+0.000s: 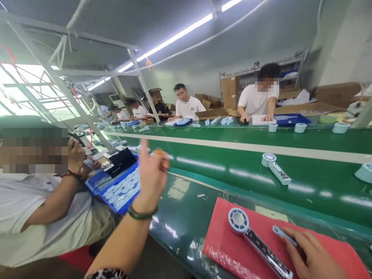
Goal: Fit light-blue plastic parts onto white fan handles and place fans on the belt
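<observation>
My right hand (315, 254) rests low at the right over a red mat, its fingers closed round a slim light-blue plastic piece (279, 231) with a slot at its end. Left of it on the mat lies a handheld fan (238, 220) with a round blue head; its long dark handle (267, 252) has a shiny edge. My left hand (154, 170) is raised in mid-view, one digit pointing up and the other fingers curled. Something orange shows at the curled fingers; I cannot make out whether it is held or worn.
The red mat (221, 232) lies on the green bench. Beyond it, a similar fan (279, 172) and several blue round parts (300, 127) sit on the green belt. A blue tray (116, 207) of light-blue pieces stands left, beside a seated co-worker (52, 209). Other people work across the belt.
</observation>
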Motion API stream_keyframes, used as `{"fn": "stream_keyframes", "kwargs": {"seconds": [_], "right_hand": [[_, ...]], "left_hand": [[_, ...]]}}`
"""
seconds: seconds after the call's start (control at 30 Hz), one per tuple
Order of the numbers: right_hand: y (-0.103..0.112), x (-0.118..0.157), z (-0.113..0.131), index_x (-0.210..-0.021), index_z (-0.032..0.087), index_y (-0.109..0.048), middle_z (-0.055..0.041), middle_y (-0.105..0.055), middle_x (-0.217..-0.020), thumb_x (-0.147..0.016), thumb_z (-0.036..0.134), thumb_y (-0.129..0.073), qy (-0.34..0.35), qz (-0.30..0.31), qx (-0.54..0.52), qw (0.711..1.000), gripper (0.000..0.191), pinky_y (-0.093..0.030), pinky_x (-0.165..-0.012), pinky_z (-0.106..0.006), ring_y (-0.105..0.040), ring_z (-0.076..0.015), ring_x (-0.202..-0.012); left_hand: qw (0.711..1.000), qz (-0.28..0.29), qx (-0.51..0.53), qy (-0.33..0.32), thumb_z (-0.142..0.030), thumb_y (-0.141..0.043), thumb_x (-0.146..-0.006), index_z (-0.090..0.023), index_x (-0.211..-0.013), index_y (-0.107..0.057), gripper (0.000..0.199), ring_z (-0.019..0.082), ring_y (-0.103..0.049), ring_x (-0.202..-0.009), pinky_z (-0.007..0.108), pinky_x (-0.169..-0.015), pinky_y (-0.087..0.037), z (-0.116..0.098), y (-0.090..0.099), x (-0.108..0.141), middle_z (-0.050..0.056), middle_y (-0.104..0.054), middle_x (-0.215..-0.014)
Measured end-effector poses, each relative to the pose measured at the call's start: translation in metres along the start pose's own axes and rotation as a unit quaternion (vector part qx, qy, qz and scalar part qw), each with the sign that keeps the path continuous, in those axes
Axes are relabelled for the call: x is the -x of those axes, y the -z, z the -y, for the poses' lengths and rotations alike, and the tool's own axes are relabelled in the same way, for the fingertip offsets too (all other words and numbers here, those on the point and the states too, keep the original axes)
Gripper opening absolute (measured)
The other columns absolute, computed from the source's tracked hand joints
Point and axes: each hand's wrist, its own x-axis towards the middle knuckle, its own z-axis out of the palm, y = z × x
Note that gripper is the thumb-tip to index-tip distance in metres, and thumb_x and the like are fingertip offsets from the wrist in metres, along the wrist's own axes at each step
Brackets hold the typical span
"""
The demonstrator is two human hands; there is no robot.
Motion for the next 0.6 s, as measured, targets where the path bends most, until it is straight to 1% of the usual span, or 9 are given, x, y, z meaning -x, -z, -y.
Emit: {"fn": "stream_keyframes", "kwargs": {"seconds": [0.1, 0.17, 0.23, 0.3, 0.33, 0.4, 0.47, 0.5, 0.6], "right_hand": [[0.006, 0.006, 0.011, -0.107, 0.032, -0.077, -0.0073, -0.074, -0.111, -0.093, 0.061, -0.037, -0.008, 0.007, 0.032, 0.999, 0.052, -0.063, -0.068, -0.043, -0.075, -0.0296, -0.091], [0.005, 0.008, 0.014, -0.107, 0.031, -0.076, -0.0075, -0.074, -0.110, -0.094, 0.062, -0.037, -0.010, 0.000, 0.047, 0.999, 0.051, -0.061, -0.068, -0.043, -0.074, -0.0296, -0.089], [0.004, 0.008, 0.017, -0.107, 0.030, -0.075, -0.0078, -0.072, -0.108, -0.097, 0.058, -0.038, -0.006, -0.010, 0.053, 0.999, 0.047, -0.060, -0.069, -0.042, -0.073, -0.0284, -0.088], [0.005, 0.006, 0.023, -0.108, 0.029, -0.074, -0.0083, -0.070, -0.106, -0.100, 0.049, -0.039, 0.006, -0.013, 0.054, 0.998, 0.041, -0.059, -0.074, -0.041, -0.071, -0.0267, -0.089], [0.006, 0.005, 0.028, -0.109, 0.028, -0.074, -0.0086, -0.069, -0.106, -0.101, 0.043, -0.040, 0.016, -0.011, 0.053, 0.998, 0.038, -0.058, -0.078, -0.040, -0.070, -0.0260, -0.091], [0.011, 0.001, 0.039, -0.111, 0.027, -0.073, -0.0093, -0.067, -0.109, -0.102, 0.032, -0.044, 0.027, 0.003, 0.055, 0.998, 0.032, -0.056, -0.085, -0.040, -0.067, -0.0253, -0.097], [0.017, -0.004, 0.047, -0.114, 0.026, -0.072, -0.0092, -0.066, -0.111, -0.101, 0.026, -0.049, 0.018, 0.018, 0.056, 0.998, 0.027, -0.054, -0.088, -0.039, -0.065, -0.0244, -0.100], [0.020, -0.007, 0.050, -0.114, 0.025, -0.072, -0.0089, -0.066, -0.111, -0.100, 0.023, -0.051, 0.011, 0.025, 0.052, 0.998, 0.026, -0.053, -0.090, -0.038, -0.065, -0.0238, -0.101], [0.036, -0.009, 0.060, -0.113, 0.023, -0.073, -0.0076, -0.067, -0.109, -0.100, 0.017, -0.052, -0.022, 0.021, 0.012, 0.999, 0.026, -0.052, -0.092, -0.035, -0.064, -0.0212, -0.103]], "left_hand": [[0.994, -0.107, 0.021, -0.017, -0.011, -0.057, -0.093, -0.037, -0.152, -0.028, 0.071, 0.000, -0.043, -0.057, 0.014, -0.053, -0.029, -0.008, 0.032, -0.039, -0.012, -0.052, -0.075], [0.995, -0.095, 0.028, 0.003, -0.014, -0.062, -0.091, -0.037, -0.155, -0.021, 0.080, 0.001, -0.045, -0.055, 0.014, -0.052, -0.033, 0.002, 0.028, -0.027, -0.011, -0.056, -0.076], [0.999, 0.014, 0.008, 0.052, -0.025, -0.066, -0.092, -0.032, -0.157, -0.019, 0.081, 0.005, -0.053, -0.057, 0.017, -0.054, -0.042, 0.023, 0.006, 0.009, -0.005, -0.065, -0.081], [0.963, 0.247, -0.068, 0.079, -0.035, -0.065, -0.095, -0.030, -0.155, -0.032, 0.069, 0.013, -0.067, -0.080, 0.025, -0.071, -0.055, 0.046, -0.027, 0.054, 0.005, -0.071, -0.101], [0.920, 0.373, -0.110, 0.056, -0.039, -0.067, -0.094, -0.030, -0.152, -0.038, 0.066, 0.019, -0.067, -0.101, 0.033, -0.086, -0.057, 0.056, -0.043, 0.074, 0.009, -0.069, -0.117], [0.808, 0.559, -0.177, -0.050, -0.042, -0.073, -0.089, -0.030, -0.147, -0.046, 0.065, 0.030, -0.049, -0.136, 0.051, -0.112, -0.045, 0.070, -0.071, 0.104, 0.012, -0.057, -0.142], [0.721, 0.643, -0.209, -0.151, -0.038, -0.074, -0.087, -0.027, -0.143, -0.049, 0.062, 0.035, -0.041, -0.142, 0.059, -0.117, -0.036, 0.078, -0.091, 0.117, 0.013, -0.051, -0.148], [0.695, 0.663, -0.215, -0.175, -0.034, -0.072, -0.088, -0.025, -0.139, -0.051, 0.056, 0.034, -0.046, -0.136, 0.058, -0.113, -0.041, 0.080, -0.099, 0.118, 0.014, -0.053, -0.144], [0.664, 0.695, -0.218, -0.170, -0.027, -0.062, -0.091, -0.021, -0.122, -0.057, 0.032, 0.026, -0.059, -0.106, 0.042, -0.089, -0.054, 0.081, -0.115, 0.117, 0.011, -0.061, -0.120]]}}
